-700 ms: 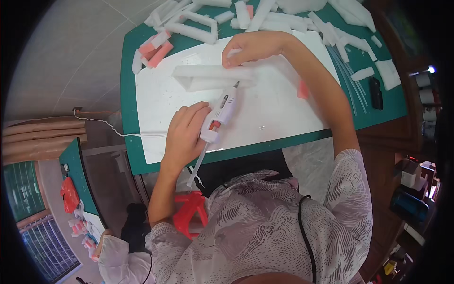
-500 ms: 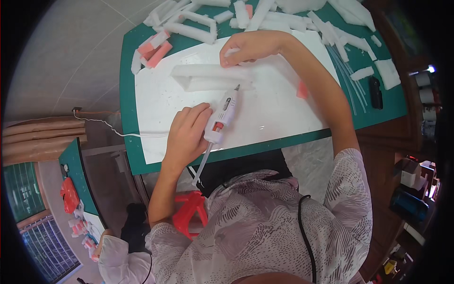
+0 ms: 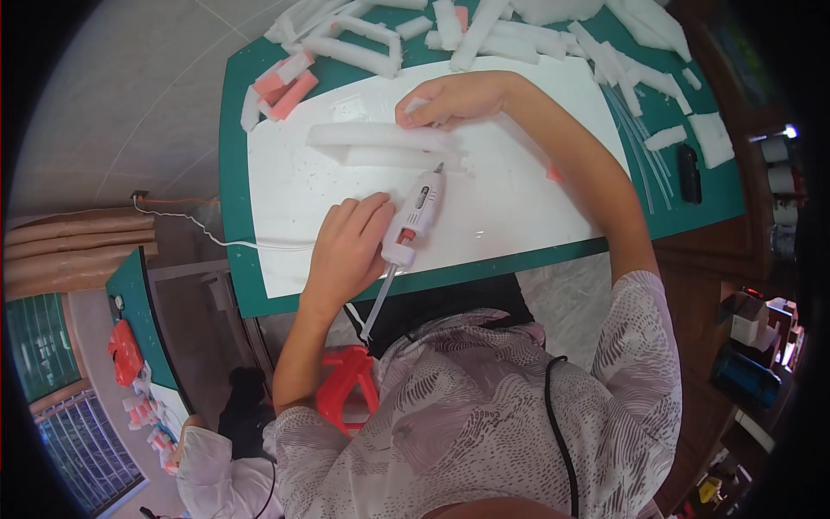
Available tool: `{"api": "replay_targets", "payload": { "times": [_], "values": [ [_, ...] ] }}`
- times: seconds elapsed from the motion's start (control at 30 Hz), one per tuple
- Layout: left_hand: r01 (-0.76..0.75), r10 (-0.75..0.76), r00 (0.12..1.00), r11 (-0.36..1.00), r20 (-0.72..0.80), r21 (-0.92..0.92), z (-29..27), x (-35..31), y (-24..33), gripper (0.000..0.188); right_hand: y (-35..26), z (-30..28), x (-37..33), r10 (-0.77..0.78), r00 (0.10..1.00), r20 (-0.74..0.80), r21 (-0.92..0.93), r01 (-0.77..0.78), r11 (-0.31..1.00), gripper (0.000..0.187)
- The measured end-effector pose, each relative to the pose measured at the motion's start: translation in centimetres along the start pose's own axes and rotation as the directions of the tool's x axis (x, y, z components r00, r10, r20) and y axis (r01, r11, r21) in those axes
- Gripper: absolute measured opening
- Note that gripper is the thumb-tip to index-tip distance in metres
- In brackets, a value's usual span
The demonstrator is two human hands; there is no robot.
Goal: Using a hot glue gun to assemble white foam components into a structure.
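Since the earlier frames my left hand (image 3: 346,251) has kept its hold on the white glue gun (image 3: 413,216) and barely shifted, and the nozzle has stayed right at the near edge of the long white foam strip (image 3: 380,144); my right hand (image 3: 454,97) has stayed pressed on the far end of that strip. My left fingers are curled shut around the gun's body, its tip pointing away from me toward the foam, a glue stick poking out of the back end toward my chest; my right fingers are bent down onto the strip, pinning it flat (whether they pinch it or only press, I cannot tell). Both strip and gun lie over the white sheet (image 3: 519,199), which covers most of the green cutting mat (image 3: 233,173); along the mat's far edge sits a scatter of white foam offcuts (image 3: 484,35), with a few pink foam pieces (image 3: 285,86) at the far left; a small black tool (image 3: 688,173) lies on the mat to my right; a thin white cord (image 3: 207,233) trails off the table's left edge; a red stool (image 3: 346,389) stands below, by my knees.
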State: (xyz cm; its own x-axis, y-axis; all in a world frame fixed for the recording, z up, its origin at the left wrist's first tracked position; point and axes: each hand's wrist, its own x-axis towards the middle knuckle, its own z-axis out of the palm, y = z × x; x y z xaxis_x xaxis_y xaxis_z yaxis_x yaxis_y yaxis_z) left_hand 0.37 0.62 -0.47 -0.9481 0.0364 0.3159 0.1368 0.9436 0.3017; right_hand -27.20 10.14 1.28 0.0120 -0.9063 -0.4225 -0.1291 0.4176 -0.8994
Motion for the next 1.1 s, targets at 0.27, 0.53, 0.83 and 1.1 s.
{"api": "replay_targets", "payload": {
  "times": [0.27, 0.53, 0.83, 1.1],
  "values": [
    [-0.002, 0.002, 1.0, 1.0, -0.024, -0.004, -0.7, -0.1, 0.4, 0.043, -0.2, -0.2, 0.1, 0.024, 0.999, 0.033, 0.082, -0.026, 0.996, 0.044],
    [-0.018, 0.018, 1.0, 0.999, 0.001, -0.028, 0.0, 0.8, -0.2, 0.039, 0.5, -0.5, 0.6, -0.027, 0.995, 0.091, 0.144, 0.013, 0.989, 0.042],
    [0.017, -0.013, 0.999, 0.996, 0.053, -0.084, 0.8, 2.2, -0.4, 0.041, 0.4, -0.7, 0.3, -0.009, 0.998, 0.06, 0.037, 0.006, 0.999, 0.045],
    [0.042, -0.035, 0.996, 0.995, 0.084, -0.088, 1.0, 2.4, -0.7, 0.036, 0.6, -0.8, 0.4, 0.006, 0.995, 0.097, 0.027, -0.009, 1.0, 0.049]
  ]
}}
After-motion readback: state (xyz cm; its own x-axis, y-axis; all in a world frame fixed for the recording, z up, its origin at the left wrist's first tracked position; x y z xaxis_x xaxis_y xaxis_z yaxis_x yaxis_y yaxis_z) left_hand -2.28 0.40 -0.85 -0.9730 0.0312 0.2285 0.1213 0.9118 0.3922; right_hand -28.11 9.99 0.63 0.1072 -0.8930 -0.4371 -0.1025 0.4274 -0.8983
